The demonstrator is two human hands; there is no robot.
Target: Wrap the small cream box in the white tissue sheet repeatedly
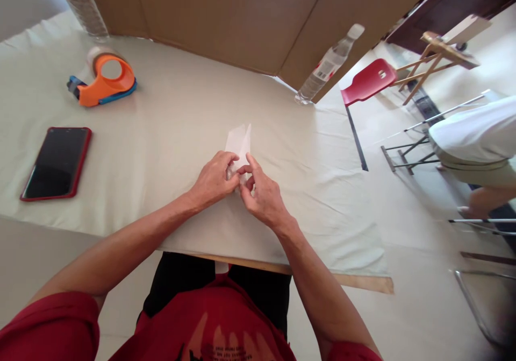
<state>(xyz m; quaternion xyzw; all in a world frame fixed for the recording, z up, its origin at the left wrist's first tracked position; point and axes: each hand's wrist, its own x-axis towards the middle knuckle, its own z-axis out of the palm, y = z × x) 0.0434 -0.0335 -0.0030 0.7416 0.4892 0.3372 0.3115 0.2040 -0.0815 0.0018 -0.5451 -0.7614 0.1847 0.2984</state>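
A folded piece of white paper [238, 139] stands out from between my hands near the middle of the cloth-covered table [177, 119]. Its far end has a pointed flap raised on the right. My left hand [217, 178] grips the paper's near left side, its fingers curled. From the right, my right hand [264, 194] pinches the near part with bent fingers, close against the left fingertips. The paper's near end is mostly hidden by my fingers.
An orange and blue tape dispenser [108, 81] and a phone in a red case [58, 163] lie left. Water bottles [328, 65] stand by a cardboard panel [226, 16] behind. Beyond the table's right edge are a red chair [368, 81] and a seated person [475, 140].
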